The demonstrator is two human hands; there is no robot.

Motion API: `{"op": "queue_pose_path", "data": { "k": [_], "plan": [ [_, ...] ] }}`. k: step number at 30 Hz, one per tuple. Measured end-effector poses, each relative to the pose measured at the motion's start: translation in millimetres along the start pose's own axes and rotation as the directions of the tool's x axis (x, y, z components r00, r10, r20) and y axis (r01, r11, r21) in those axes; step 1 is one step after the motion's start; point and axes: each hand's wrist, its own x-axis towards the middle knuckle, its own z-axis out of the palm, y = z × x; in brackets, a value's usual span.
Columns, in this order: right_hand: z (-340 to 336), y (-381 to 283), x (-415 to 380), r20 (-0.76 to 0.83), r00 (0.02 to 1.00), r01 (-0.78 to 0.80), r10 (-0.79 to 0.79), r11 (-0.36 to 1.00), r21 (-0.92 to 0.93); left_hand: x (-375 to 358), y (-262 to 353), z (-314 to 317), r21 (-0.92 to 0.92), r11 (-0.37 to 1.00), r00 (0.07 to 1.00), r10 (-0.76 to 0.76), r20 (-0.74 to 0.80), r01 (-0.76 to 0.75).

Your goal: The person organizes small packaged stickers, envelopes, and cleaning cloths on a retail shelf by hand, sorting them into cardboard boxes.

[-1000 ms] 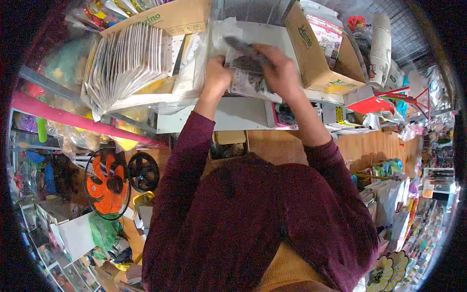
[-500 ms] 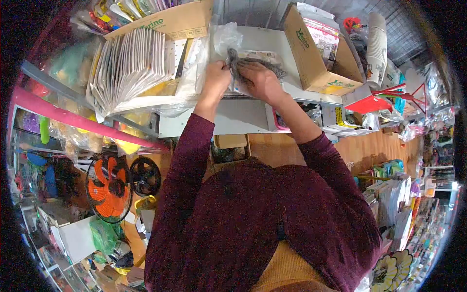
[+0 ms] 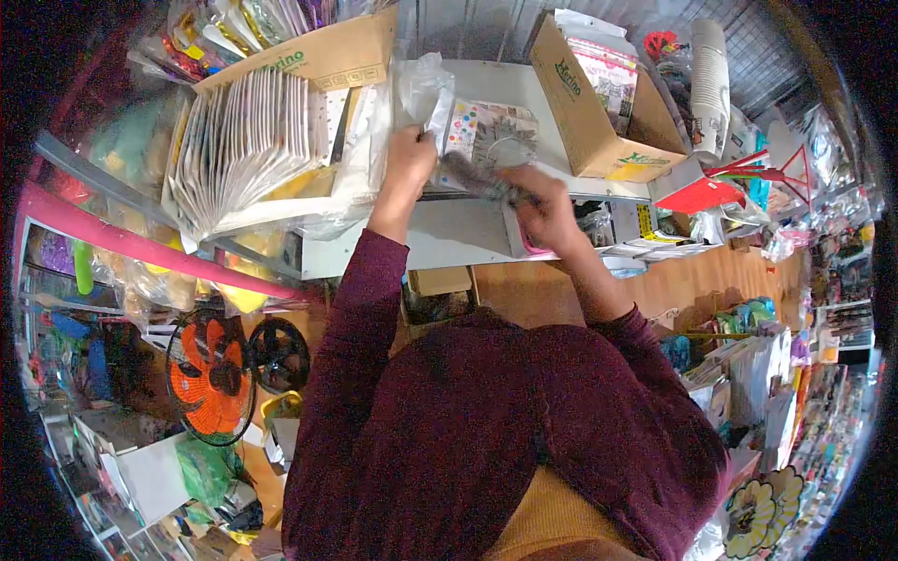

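A grey cloth (image 3: 472, 175), smeared by motion, hangs from my right hand (image 3: 543, 210), whose fingers are closed on it at the shelf's front edge. My left hand (image 3: 410, 161) is closed in a fist beside the cloth's far end; what it pinches, if anything, is hidden. Just beyond the hands lie a packet with coloured dots (image 3: 462, 126) and, against it, a grey-patterned packet (image 3: 506, 133). A crumpled clear plastic bag (image 3: 423, 86) rests behind my left hand.
A cardboard box (image 3: 309, 58) and a fanned row of white packets (image 3: 248, 140) stand on the left. On the right are another cardboard box (image 3: 599, 140), stacked cups (image 3: 709, 89) and a red item (image 3: 697, 194). An orange fan (image 3: 210, 379) stands below left.
My right hand has moved right and toward me, drawing the grey cloth off the packets. The packets now show more fully. My left hand has shifted slightly left.
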Motion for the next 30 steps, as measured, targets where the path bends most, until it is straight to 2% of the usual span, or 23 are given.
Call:
{"op": "queue_pose_path", "data": {
  "k": [1,3,4,5,7,8,10,13,15,17,19,21,22,24,25,27,29,30],
  "plan": [
    [-3.6,-1.4,-2.0,-0.169,0.981,-0.099,0.101,0.995,0.018,-1.4,4.1,-1.2,-0.058,0.998,1.000,-0.014,0.013,0.015],
    [-14.8,3.2,3.5,-0.397,0.911,-0.184,0.114,0.973,-0.141,-6.5,13.0,-2.7,-0.112,0.993,0.999,-0.031,0.040,0.035],
    [-21.5,5.9,8.3,-0.433,0.883,-0.221,0.180,0.974,-0.047,-8.5,18.3,-3.3,-0.059,0.998,0.999,-0.019,0.039,0.021],
    [-22.9,9.5,12.6,-0.439,0.879,-0.231,0.187,0.972,-0.048,-9.5,20.9,-2.1,-0.004,1.000,0.999,-0.005,0.039,0.005],
    [-20.4,15.8,22.6,-0.408,0.902,-0.198,0.142,0.976,-0.097,-6.3,7.5,0.7,-0.043,0.998,0.995,0.039,0.087,-0.035],
    [-12.8,22.8,25.1,-0.414,0.898,-0.205,0.148,0.974,-0.098,-3.7,2.2,2.5,0.019,0.996,0.994,0.081,0.067,-0.083],
    [10.0,36.9,25.4,-0.080,0.996,-0.071,0.042,0.917,-0.392,-2.9,-1.2,4.8,0.081,0.989,0.991,0.123,0.056,-0.127],
    [22.1,40.8,29.1,-0.095,0.995,-0.047,0.003,0.885,-0.463,-2.9,-1.7,4.2,0.027,0.988,0.987,0.152,0.054,-0.153],
    [20.4,65.6,32.1,-0.119,0.993,-0.048,-0.014,0.862,-0.505,-4.5,-2.1,3.1,0.115,0.976,0.981,0.179,0.075,-0.187],
    [11.6,86.0,42.8,-0.121,0.939,-0.340,0.323,0.806,-0.484,-1.1,-11.2,6.9,0.085,0.979,0.982,0.177,0.066,-0.183],
    [3.7,89.9,55.6,-0.124,0.935,-0.345,0.332,0.768,-0.540,-0.6,-10.5,8.1,0.049,0.980,0.980,0.189,0.058,-0.192],
    [1.4,89.8,63.8,-0.137,0.884,-0.436,0.447,0.680,-0.590,-3.5,-10.2,7.3,0.052,0.970,0.971,0.237,0.011,-0.238],
    [-0.1,90.9,62.8,-0.145,0.885,-0.435,0.442,0.677,-0.594,-6.0,-10.9,7.1,0.049,0.968,0.969,0.247,0.009,-0.247],
    [-3.9,91.8,64.6,-0.359,0.845,-0.518,0.397,0.777,-0.358,-7.4,-9.7,3.8,-0.004,0.975,0.973,0.223,-0.063,-0.224],
    [-9.4,90.1,65.4,-0.354,0.852,-0.505,0.385,0.782,-0.366,-7.1,-7.9,3.3,-0.009,0.974,0.971,0.226,-0.078,-0.227],
    [-16.0,80.6,55.4,-0.392,0.804,-0.558,0.448,0.796,-0.235,-11.4,-7.8,5.2,-0.152,0.962,0.964,0.199,-0.178,-0.227],
    [-16.8,71.9,45.6,-0.408,0.783,-0.598,0.469,0.748,-0.288,-5.1,-18.2,7.6,-0.162,0.964,0.969,0.183,-0.163,-0.209],
    [-18.4,76.3,39.2,-0.360,0.784,-0.582,0.506,0.801,-0.142,-4.4,-17.4,7.1,-0.173,0.965,0.974,0.173,-0.149,-0.198]
  ]
}}
